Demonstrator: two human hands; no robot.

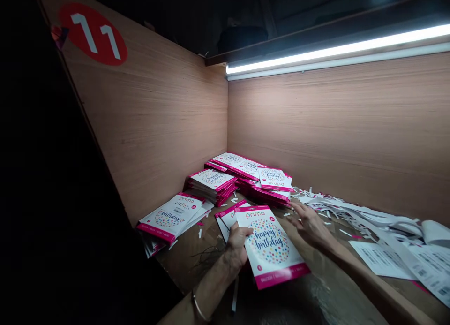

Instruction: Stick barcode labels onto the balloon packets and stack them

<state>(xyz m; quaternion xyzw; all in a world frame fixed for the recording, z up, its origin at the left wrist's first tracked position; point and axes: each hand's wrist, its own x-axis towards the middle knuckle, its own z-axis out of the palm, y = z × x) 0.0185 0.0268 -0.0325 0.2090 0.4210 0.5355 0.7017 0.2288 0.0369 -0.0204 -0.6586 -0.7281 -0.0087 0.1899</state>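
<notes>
My left hand [239, 244] grips a flat "happy birthday" packet [270, 245] by its left edge, thumb on the printed front. The packet is white with pink bands, coloured dots and the word prima. Behind it lie one or two similar packets [227, 217], partly hidden; I cannot tell whether my hand holds them too. To the right, my right hand [306, 218] reaches over the table with its fingers stretched out and apart, holding nothing I can see. Its fingertips are close to the front corner of a stack of packets [272, 193].
More packet stacks [213, 186] stand along the left wall, one pile [172, 215] at the table's left edge. White paper strips [337, 207] and barcode label sheets [381, 259] lie on the right. A lit tube [337, 48] hangs above the back panel; the side panel carries a red 11 sign [93, 33].
</notes>
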